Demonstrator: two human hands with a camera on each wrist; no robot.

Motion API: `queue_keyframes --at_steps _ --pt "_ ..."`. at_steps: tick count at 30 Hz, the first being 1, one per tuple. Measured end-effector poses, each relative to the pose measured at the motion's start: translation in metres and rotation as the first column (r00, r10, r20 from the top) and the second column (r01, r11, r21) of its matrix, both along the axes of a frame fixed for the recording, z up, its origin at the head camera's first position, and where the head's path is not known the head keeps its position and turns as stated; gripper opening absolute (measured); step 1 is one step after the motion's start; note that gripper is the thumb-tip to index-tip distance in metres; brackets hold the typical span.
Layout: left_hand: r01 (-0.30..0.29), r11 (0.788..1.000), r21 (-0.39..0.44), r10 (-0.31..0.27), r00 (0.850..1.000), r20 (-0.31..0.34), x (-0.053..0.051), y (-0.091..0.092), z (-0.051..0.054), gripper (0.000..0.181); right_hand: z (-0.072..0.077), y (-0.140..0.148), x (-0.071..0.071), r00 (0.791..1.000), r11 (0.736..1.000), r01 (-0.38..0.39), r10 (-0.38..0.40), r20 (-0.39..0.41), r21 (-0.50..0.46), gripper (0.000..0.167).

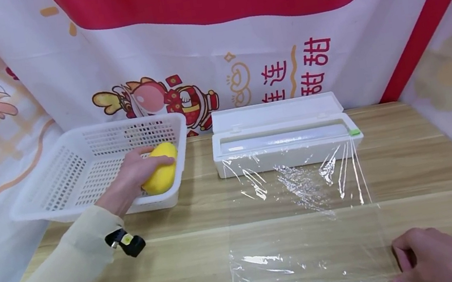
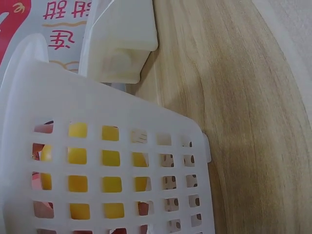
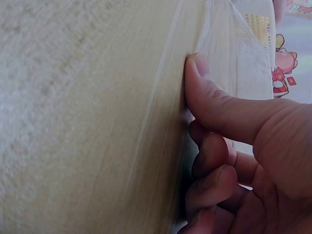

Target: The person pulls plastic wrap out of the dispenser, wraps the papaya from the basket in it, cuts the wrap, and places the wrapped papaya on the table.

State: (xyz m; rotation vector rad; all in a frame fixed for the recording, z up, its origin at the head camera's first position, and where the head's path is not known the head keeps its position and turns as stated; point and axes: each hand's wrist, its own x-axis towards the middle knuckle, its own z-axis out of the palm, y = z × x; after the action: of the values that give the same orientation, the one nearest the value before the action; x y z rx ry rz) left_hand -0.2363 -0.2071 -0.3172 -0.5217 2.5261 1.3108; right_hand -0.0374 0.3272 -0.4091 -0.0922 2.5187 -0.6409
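Note:
My left hand (image 1: 135, 172) grips a yellow mango (image 1: 161, 168) inside the white plastic basket (image 1: 86, 210), close to its right wall. In the left wrist view, yellow patches of the mango (image 2: 111, 184) show through the holes of the basket wall (image 2: 117, 109), which hides most of the hand. A sheet of clear cling film (image 1: 305, 251) runs from a white dispenser box (image 1: 264, 160) toward me over the wooden table. My right hand (image 1: 441, 255) holds the film's near right corner, fingers curled and thumb (image 3: 200, 80) at the film's edge.
The dispenser's lid (image 1: 275, 112) stands raised, with the film roll (image 1: 283, 138) inside and a green slider (image 1: 354, 132) at its right end. A printed cloth (image 1: 176, 50) hangs behind the wooden table (image 1: 162, 269). A black strap mount (image 1: 125, 242) is on the left sleeve.

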Motion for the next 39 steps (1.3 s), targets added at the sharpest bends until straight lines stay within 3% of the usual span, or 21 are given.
queue_keyframes --at_steps 5,9,15,20,26,33,39 --pt "-0.035 0.999 -0.014 0.034 0.998 -0.059 0.000 0.000 0.002 0.094 -0.001 -0.004 -0.002 0.998 0.999 0.051 -0.051 0.042 0.003 0.045" --pt "-0.050 0.999 0.020 0.052 0.989 -0.137 -0.001 0.004 0.009 0.090 -0.001 0.000 0.000 1.000 1.000 0.024 -0.024 0.018 -0.005 0.044" --pt "-0.078 0.989 0.122 0.108 0.958 -0.266 -0.001 0.010 0.023 0.087 -0.002 0.003 0.001 0.997 0.998 -0.053 0.052 -0.051 -0.032 0.042" --pt "-0.063 0.983 0.170 0.120 0.929 -0.350 0.003 0.020 0.034 0.086 -0.001 0.003 0.003 0.994 0.997 -0.072 0.073 -0.087 0.005 0.044" --pt "0.015 0.974 0.227 0.087 0.897 -0.433 0.008 0.034 0.044 0.078 0.000 -0.005 0.003 0.998 0.998 0.054 -0.055 0.025 0.033 0.044" --pt "0.122 0.951 0.284 0.053 0.841 -0.538 0.014 0.051 0.050 0.071 -0.001 -0.004 0.005 0.997 0.997 0.065 -0.066 0.029 0.030 0.044" --pt "0.226 0.917 0.329 0.009 0.813 -0.583 0.021 0.067 0.050 0.064 -0.003 -0.003 0.002 0.999 0.998 0.049 -0.050 0.022 0.033 0.045"
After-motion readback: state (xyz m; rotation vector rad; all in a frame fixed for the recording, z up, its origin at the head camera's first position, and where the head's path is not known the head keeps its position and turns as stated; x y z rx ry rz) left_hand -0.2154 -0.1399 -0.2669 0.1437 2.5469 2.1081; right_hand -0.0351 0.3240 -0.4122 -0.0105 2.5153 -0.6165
